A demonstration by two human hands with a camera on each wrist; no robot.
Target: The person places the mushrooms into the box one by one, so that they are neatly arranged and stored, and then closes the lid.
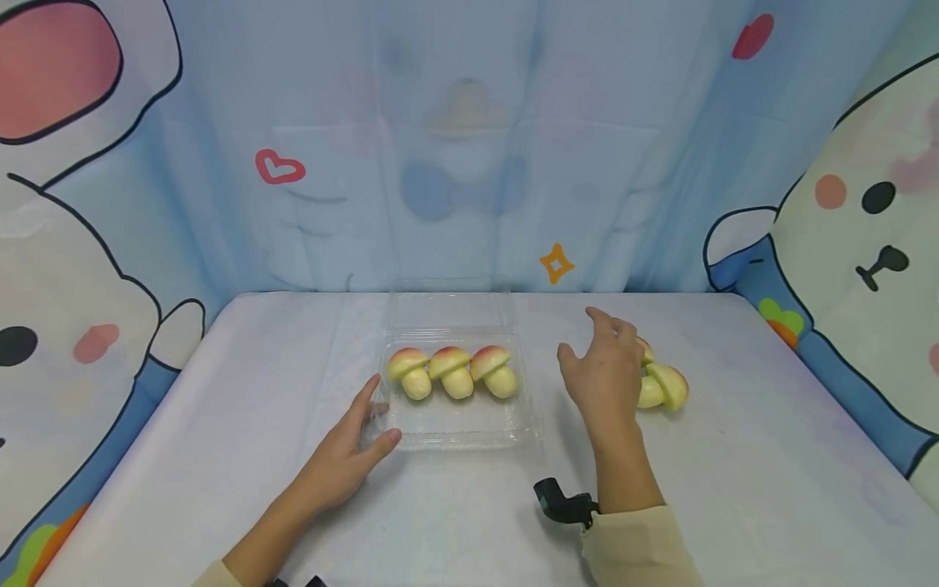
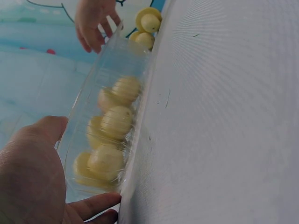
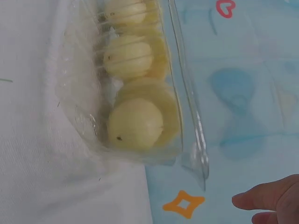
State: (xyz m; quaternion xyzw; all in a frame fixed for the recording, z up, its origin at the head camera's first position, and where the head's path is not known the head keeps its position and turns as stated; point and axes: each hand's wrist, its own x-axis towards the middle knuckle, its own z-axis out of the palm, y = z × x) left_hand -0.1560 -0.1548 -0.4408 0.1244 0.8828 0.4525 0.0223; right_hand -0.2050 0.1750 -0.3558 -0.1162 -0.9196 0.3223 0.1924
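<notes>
A clear plastic container (image 1: 462, 420) with its lid (image 1: 449, 310) folded back sits at the middle of the table. Three mushroom-shaped pieces (image 1: 456, 372), pale yellow with reddish tops, lie in a row inside. My left hand (image 1: 341, 461) is at the container's left side, fingers along the edge and thumb by the front corner. To the right, my right hand (image 1: 605, 367) hovers with thumb and fingers spread, holding nothing. Beside it lie more mushroom pieces (image 1: 666, 387), partly hidden behind the hand; the left wrist view shows two of these mushrooms (image 2: 148, 23).
A white cloth covers the table (image 1: 763, 456). Behind it hangs a blue cartoon curtain (image 1: 323, 228). A black wrist camera mount (image 1: 565, 501) juts out from the right cuff.
</notes>
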